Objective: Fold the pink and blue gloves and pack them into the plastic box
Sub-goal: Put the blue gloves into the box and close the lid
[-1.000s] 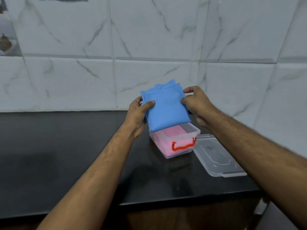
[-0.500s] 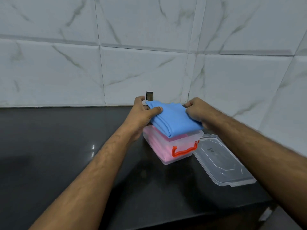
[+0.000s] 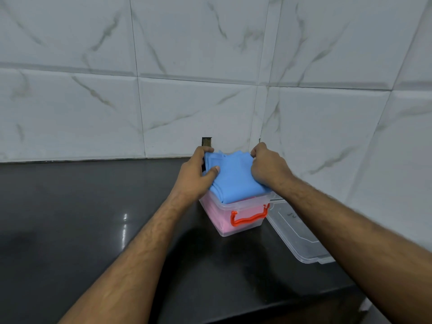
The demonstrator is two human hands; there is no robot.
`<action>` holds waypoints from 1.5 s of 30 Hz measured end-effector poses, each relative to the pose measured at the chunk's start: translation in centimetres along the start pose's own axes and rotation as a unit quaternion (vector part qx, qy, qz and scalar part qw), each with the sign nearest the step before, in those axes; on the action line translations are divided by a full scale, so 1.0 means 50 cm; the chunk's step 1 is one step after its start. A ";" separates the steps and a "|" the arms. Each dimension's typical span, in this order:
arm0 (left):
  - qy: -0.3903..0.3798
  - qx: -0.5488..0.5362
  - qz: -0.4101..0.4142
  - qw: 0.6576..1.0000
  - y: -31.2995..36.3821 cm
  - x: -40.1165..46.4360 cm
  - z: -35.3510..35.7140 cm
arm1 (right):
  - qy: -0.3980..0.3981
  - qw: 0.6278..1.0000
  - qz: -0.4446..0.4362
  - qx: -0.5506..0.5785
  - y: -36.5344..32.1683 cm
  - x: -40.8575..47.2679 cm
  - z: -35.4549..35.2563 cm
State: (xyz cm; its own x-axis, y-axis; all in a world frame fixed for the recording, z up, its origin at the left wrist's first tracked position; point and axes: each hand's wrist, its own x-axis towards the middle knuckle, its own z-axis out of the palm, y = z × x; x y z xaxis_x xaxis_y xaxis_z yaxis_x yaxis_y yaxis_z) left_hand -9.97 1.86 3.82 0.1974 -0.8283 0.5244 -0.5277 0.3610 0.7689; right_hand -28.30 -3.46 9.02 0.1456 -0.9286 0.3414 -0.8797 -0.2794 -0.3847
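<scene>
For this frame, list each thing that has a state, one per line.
Folded blue gloves: gripped at both sides, partly lowered into the box, far end above the rim.
Pink gloves: inside the box, under the blue ones.
Clear plastic box with orange handle: open, upright on the black counter.
Clear plastic lid: off, lying beside the box.
Left hand: gripping the blue gloves.
Right hand: gripping the blue gloves.

The plastic box [image 3: 236, 216] stands on the counter [image 3: 93, 218] near the wall [image 3: 210, 66]. Folded gloves [image 3: 231, 181] sit in its top, a hand on each side (left [image 3: 196, 176], right [image 3: 268, 167]). The lid [image 3: 299, 235] lies just right of the box.
</scene>
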 end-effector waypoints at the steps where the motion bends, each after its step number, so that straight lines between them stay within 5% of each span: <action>1: 0.004 -0.005 -0.007 1.000 -0.003 0.002 0.000 | 0.010 1.000 -0.002 -0.001 0.001 -0.001 0.002; 18: 0.007 -0.212 -0.113 0.971 -0.033 0.014 -0.012 | 0.002 0.999 -0.039 -0.016 -0.010 -0.011 0.006; 29: 0.018 -0.139 -0.089 0.986 -0.040 0.017 -0.023 | 0.048 0.997 -0.023 -0.059 -0.019 -0.012 0.034; 37: 0.016 -0.141 -0.099 0.985 -0.049 0.025 -0.019 | 0.070 0.993 -0.089 0.015 0.009 0.003 0.058; 45: 0.021 -0.146 -0.104 0.984 -0.053 0.027 -0.017 | -0.094 0.993 0.031 0.068 0.011 0.023 0.042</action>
State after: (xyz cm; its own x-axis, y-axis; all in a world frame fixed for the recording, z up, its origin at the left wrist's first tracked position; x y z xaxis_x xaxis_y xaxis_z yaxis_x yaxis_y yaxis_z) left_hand -7.58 0.15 2.82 0.3140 -0.8805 0.3550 -0.2145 0.2985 0.9300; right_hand -27.67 -5.20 7.39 0.1868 -0.9705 0.1527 -0.8225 -0.2395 -0.5158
